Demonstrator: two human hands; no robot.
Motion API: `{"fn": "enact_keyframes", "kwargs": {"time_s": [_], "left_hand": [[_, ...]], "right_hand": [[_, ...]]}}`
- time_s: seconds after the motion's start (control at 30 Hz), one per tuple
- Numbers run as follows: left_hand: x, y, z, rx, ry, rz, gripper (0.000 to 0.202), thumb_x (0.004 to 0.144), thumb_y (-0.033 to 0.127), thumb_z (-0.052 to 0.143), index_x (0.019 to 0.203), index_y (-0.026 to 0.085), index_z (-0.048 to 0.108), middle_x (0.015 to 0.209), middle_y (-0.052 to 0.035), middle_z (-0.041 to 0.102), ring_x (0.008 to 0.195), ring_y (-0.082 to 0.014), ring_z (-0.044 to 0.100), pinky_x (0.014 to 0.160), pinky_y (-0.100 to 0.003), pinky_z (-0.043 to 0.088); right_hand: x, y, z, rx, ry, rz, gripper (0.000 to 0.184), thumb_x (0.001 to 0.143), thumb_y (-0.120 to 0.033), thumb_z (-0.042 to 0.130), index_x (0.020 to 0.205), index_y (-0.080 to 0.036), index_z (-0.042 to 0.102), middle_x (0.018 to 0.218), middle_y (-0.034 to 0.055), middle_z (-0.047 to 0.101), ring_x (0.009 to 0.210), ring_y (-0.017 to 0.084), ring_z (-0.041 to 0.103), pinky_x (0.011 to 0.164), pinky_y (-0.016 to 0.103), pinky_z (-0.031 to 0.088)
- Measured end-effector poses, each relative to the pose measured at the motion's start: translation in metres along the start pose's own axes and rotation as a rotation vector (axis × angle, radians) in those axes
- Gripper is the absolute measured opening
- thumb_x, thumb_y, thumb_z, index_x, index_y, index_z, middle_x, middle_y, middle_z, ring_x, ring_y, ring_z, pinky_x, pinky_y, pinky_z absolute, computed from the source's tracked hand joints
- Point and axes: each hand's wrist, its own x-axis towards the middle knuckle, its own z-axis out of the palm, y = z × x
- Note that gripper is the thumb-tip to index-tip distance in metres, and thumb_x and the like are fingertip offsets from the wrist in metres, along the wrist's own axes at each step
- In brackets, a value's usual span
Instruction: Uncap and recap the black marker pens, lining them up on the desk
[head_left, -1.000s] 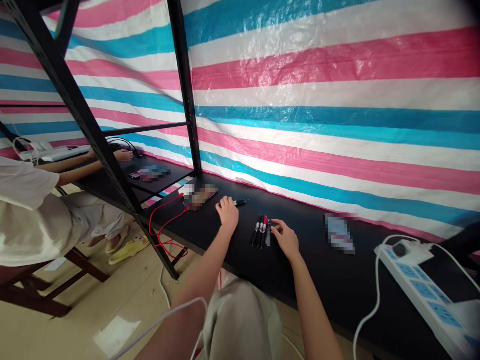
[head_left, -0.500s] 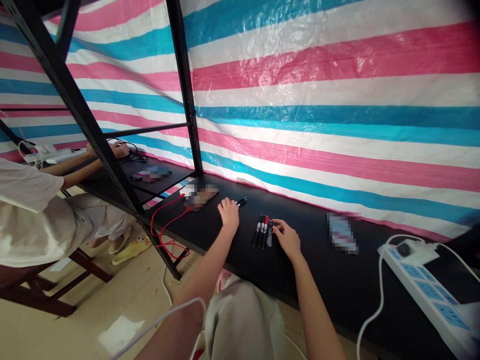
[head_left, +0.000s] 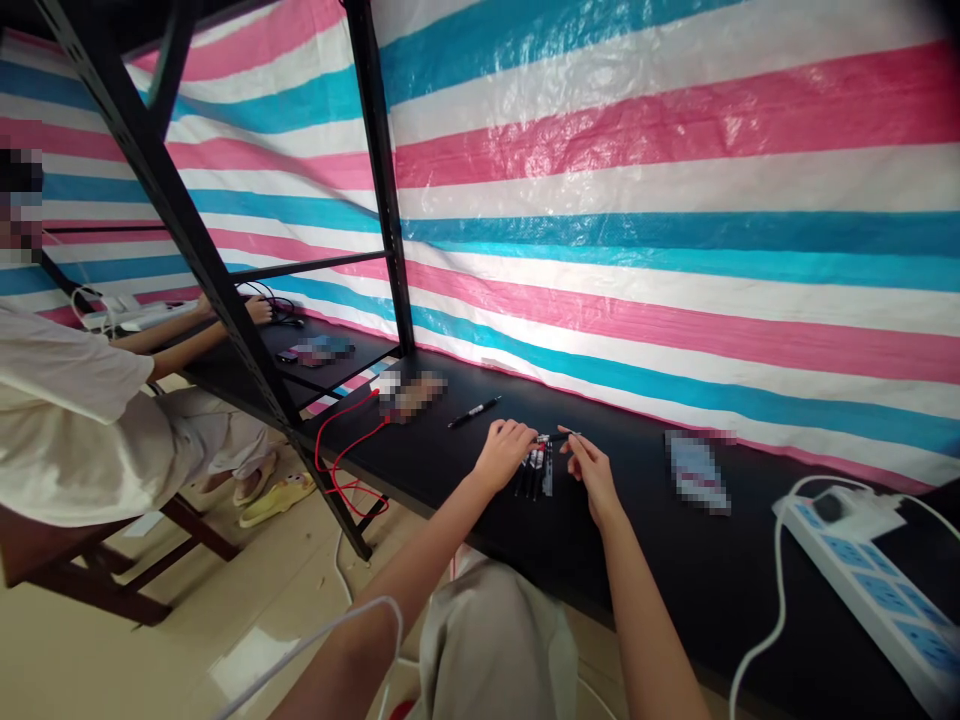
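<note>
A small row of pens (head_left: pixel 537 470) with black and red caps lies on the black table (head_left: pixel 675 560). My left hand (head_left: pixel 504 452) and my right hand (head_left: pixel 590 466) meet just above that row, both pinching one thin pen (head_left: pixel 553 438) held level between them. A single black pen (head_left: pixel 474 411) lies apart on the table, farther back and to the left of my left hand.
A blurred flat object (head_left: pixel 411 392) with a red cable (head_left: pixel 345 445) lies left; another blurred card (head_left: pixel 699 470) right. A white power strip (head_left: pixel 877 590) sits far right. A person in white (head_left: pixel 67 420) sits at the left, hands on another table. Black rack posts (head_left: pixel 386 180) stand behind.
My left hand left the single black pen and moved right to the row. Both hands now hold one pen lifted from beside the row.
</note>
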Motion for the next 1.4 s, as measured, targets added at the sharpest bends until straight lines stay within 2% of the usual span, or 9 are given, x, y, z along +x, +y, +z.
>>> {"fn": "enact_keyframes", "kwargs": {"time_s": [0.17,0.47,0.57,0.7,0.77,0.87,0.97,1.17,1.4], "left_hand": [[-0.002,-0.001,-0.005,-0.030,0.008,-0.016,0.028,0.090,0.035,0.028,0.098,0.021,0.051,0.096,-0.0034,0.057,0.095,-0.0158,0.044,0.089,-0.033,0.024],[-0.002,-0.001,-0.009,-0.055,0.027,-0.053,0.029,0.090,0.036,0.029,0.098,0.024,0.053,0.098,-0.0028,0.058,0.096,-0.0161,0.044,0.089,-0.032,0.024],[-0.002,-0.003,-0.009,-0.071,0.073,-0.121,0.028,0.089,0.037,0.030,0.095,0.024,0.054,0.098,-0.0025,0.058,0.096,-0.0165,0.044,0.087,-0.032,0.026],[-0.001,-0.008,-0.009,-0.090,0.128,-0.275,0.026,0.088,0.037,0.033,0.093,0.022,0.054,0.094,-0.0035,0.059,0.092,-0.0172,0.046,0.083,-0.032,0.030],[-0.001,-0.012,-0.008,-0.100,0.175,-0.367,0.025,0.088,0.037,0.034,0.092,0.021,0.053,0.093,-0.0045,0.059,0.092,-0.0179,0.047,0.081,-0.031,0.031],[-0.001,-0.017,-0.008,-0.107,0.241,-0.482,0.025,0.088,0.037,0.034,0.091,0.020,0.052,0.091,-0.0053,0.060,0.090,-0.0185,0.050,0.078,-0.031,0.033],[-0.001,-0.020,-0.005,-0.116,0.239,-0.525,0.025,0.088,0.035,0.033,0.088,0.019,0.052,0.084,-0.0038,0.060,0.084,-0.0169,0.053,0.075,-0.029,0.034],[-0.001,-0.022,0.003,-0.122,0.066,-0.455,0.023,0.082,0.036,0.043,0.073,0.020,0.055,0.068,0.0001,0.060,0.077,-0.0156,0.054,0.074,-0.029,0.032],[-0.003,-0.024,0.008,-0.140,-0.133,-0.358,0.023,0.079,0.037,0.045,0.065,0.020,0.054,0.073,0.0005,0.060,0.076,-0.0155,0.053,0.067,-0.026,0.032]], "right_hand": [[-0.005,-0.007,0.001,0.037,-0.006,0.006,0.053,0.069,-0.055,0.052,0.107,-0.018,0.061,0.077,0.0017,0.055,0.046,0.005,0.036,0.039,0.019,0.022],[0.000,-0.001,-0.006,0.139,0.140,0.005,0.052,0.065,-0.054,0.057,0.101,-0.016,0.064,0.078,0.0023,0.054,0.046,0.004,0.034,0.038,0.020,0.022],[0.004,0.006,-0.014,0.157,0.336,-0.020,0.048,0.068,-0.053,0.054,0.096,-0.015,0.063,0.076,0.0019,0.054,0.044,0.003,0.035,0.038,0.020,0.023],[0.004,0.011,-0.026,-0.029,0.838,-0.054,0.044,0.078,-0.052,0.037,0.090,-0.015,0.057,0.084,0.0052,0.058,0.045,0.006,0.043,0.044,0.022,0.034],[0.003,0.011,-0.031,-0.162,0.959,-0.038,0.045,0.082,-0.051,0.025,0.093,-0.016,0.052,0.091,0.0075,0.059,0.045,0.007,0.048,0.049,0.023,0.039],[0.001,0.012,-0.032,-0.247,0.881,-0.042,0.048,0.084,-0.051,0.014,0.099,-0.017,0.044,0.087,0.0071,0.061,0.042,0.008,0.052,0.048,0.023,0.040],[0.003,0.013,-0.026,-0.238,0.721,-0.069,0.052,0.081,-0.057,0.019,0.098,-0.016,0.046,0.069,0.0025,0.061,0.036,0.008,0.045,0.042,0.022,0.035],[0.008,0.018,-0.014,-0.342,0.376,-0.027,0.053,0.074,-0.060,0.037,0.083,-0.014,0.060,0.051,0.0000,0.056,0.039,0.011,0.043,0.046,0.023,0.033],[0.008,0.023,-0.012,-0.437,0.213,-0.017,0.046,0.074,-0.051,0.042,0.095,-0.015,0.062,0.059,0.0008,0.060,0.042,0.011,0.046,0.050,0.025,0.037]]}}
